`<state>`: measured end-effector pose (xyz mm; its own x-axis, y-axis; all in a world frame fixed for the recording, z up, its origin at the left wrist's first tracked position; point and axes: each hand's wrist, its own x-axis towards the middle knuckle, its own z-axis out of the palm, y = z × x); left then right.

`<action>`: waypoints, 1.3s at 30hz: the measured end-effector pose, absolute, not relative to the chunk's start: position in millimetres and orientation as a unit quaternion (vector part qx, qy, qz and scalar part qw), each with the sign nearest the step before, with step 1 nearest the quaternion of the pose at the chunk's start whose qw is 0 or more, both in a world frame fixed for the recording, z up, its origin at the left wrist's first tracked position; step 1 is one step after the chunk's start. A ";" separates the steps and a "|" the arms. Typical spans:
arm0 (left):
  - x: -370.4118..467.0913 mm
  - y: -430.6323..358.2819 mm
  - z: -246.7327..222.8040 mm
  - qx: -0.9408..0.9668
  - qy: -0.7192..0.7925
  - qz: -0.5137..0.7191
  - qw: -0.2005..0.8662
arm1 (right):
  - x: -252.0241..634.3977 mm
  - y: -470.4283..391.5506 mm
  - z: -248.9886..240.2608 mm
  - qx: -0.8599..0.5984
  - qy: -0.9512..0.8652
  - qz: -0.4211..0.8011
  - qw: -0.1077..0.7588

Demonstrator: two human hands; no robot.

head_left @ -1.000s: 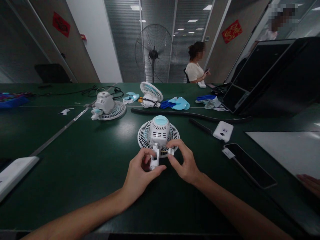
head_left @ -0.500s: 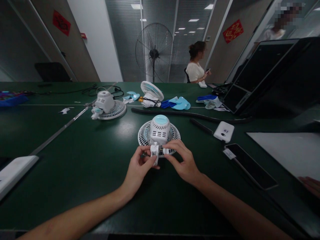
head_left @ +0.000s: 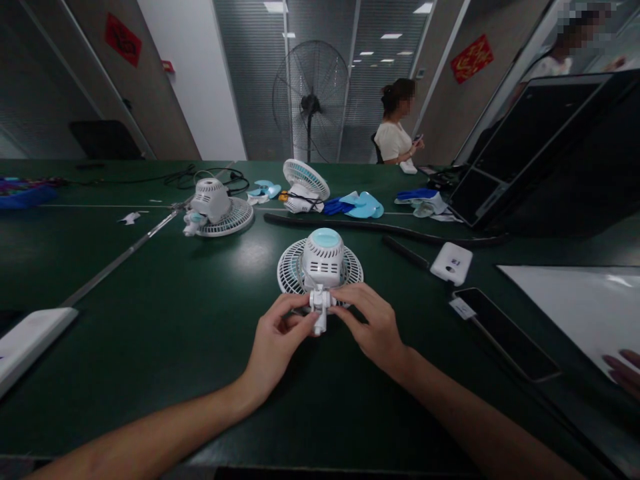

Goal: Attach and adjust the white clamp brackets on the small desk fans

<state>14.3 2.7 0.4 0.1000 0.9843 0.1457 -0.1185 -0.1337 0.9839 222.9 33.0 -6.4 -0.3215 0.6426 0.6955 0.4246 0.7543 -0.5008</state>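
Observation:
A white fan head [head_left: 324,257] with a light blue cap lies grille-down on the green table in front of me. At its near side a small white joint piece [head_left: 320,310] points toward me. My left hand [head_left: 283,340] pinches this joint from the left, thumb at the front. My right hand [head_left: 373,323] has thumb and forefinger closed on a small white knob [head_left: 332,299] at the joint's right side. The knob is mostly covered by the fingertips and sits against the joint.
Behind stand a second fan head [head_left: 213,203], a third fan [head_left: 305,190], blue blades [head_left: 364,205] and a black strip [head_left: 350,225]. A power bank [head_left: 451,263], phone [head_left: 507,333] and white board [head_left: 575,300] are right; another person's hand [head_left: 625,370] touches the board's edge.
My right hand has brought the white knob leftward against the joint; the gap with a thin metal shaft between them has closed. The other person's hand at the right edge shows more.

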 end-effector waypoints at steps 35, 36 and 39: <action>16.1 2.1 -6.9 0.610 0.413 0.522 0.430 | 214.5 32.7 -7.9 -0.439 -0.722 0.310 0.437; 15.8 2.8 -6.6 0.609 0.415 0.523 0.429 | 216.4 32.2 -7.2 -0.426 -0.730 0.300 0.443; 14.7 3.7 -5.0 0.610 0.417 0.525 0.423 | 223.9 32.0 -5.3 -0.384 -0.780 0.247 0.428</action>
<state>14.7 3.7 -5.0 0.1011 0.9528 0.2863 0.0651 -0.2935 0.9538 223.9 32.0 -5.3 -0.3383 0.8104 0.4784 0.3870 0.5832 -0.7142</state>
